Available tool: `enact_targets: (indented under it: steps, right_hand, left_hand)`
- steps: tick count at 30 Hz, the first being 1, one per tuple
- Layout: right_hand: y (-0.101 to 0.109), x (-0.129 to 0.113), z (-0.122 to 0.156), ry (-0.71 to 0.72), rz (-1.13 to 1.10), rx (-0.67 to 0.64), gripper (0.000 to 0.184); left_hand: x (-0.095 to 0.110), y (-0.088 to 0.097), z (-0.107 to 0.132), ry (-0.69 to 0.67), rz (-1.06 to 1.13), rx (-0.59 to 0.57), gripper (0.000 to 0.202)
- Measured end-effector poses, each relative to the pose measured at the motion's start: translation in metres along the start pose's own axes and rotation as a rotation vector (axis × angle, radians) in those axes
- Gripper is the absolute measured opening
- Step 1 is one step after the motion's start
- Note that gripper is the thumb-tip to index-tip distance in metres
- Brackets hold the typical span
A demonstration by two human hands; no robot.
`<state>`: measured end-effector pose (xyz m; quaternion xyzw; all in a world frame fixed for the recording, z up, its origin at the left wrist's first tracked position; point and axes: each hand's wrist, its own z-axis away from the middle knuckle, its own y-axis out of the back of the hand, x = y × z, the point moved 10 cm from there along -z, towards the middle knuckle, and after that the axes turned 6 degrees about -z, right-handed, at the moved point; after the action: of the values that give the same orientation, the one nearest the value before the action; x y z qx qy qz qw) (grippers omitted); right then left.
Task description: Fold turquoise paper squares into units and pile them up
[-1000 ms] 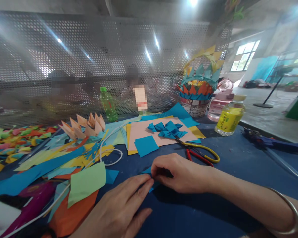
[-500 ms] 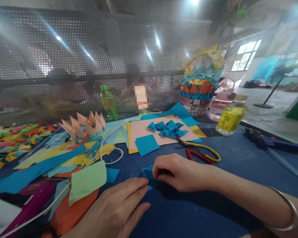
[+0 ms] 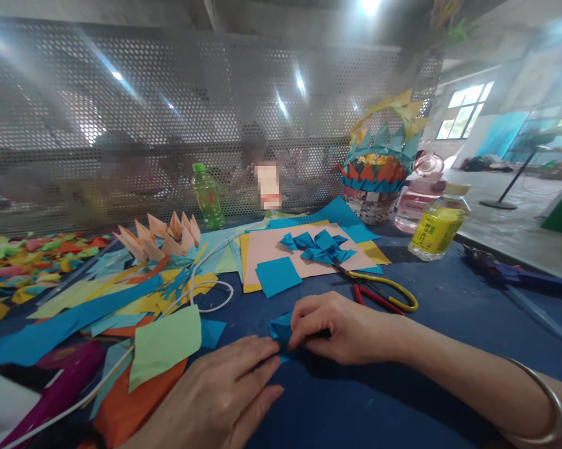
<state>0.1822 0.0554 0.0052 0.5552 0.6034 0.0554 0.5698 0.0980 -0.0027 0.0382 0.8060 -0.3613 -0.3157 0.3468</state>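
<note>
We have two hands on one small folded piece of blue paper (image 3: 279, 326), which lies on the dark table (image 3: 355, 399), well in from its far and right edges. Our right hand (image 3: 325, 329) pinches it, thumb and forefinger closed on it; our left hand (image 3: 227, 383) is open, fingers long and nearly flat, tips at the paper's left side, thumb apart. Beyond, toward the far edge, crumpled blue folds (image 3: 325, 244), too bunched to count, sit on a smooth pink sheet (image 3: 257, 249) beside a flat blue square (image 3: 279, 276). One pair of scissors (image 3: 416, 299) with a red and a yellow handle lies just right of these. We count three clear plastic bottles: green (image 3: 208, 198) by the far edge, pink (image 3: 417, 202) and yellow-labelled (image 3: 438, 226) near the far right corner, next to one round basket (image 3: 373, 204) ringed with paper points. One pointed peach crown (image 3: 161, 242) stands left.
</note>
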Motion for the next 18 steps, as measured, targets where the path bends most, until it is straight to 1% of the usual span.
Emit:
enact_targets:
  steps: [7, 12, 18]
  right_hand:
    - [0.0029, -0.0004, -0.0013, 0.011, -0.042, 0.010, 0.029]
    - [0.0048, 0.0001, -0.0017, 0.024, -0.058, 0.025, 0.028]
    - [0.0027, 0.0043, -0.0002, 0.016, -0.074, 0.019, 0.029]
  left_hand:
    - [0.0002, -0.0055, 0.0031, -0.015, 0.007, -0.019, 0.044]
    - [0.0002, -0.0019, 0.0003, -0.012, 0.005, 0.000, 0.047]
    - [-0.0001, -0.0018, 0.0002, -0.002, 0.030, -0.010, 0.046]
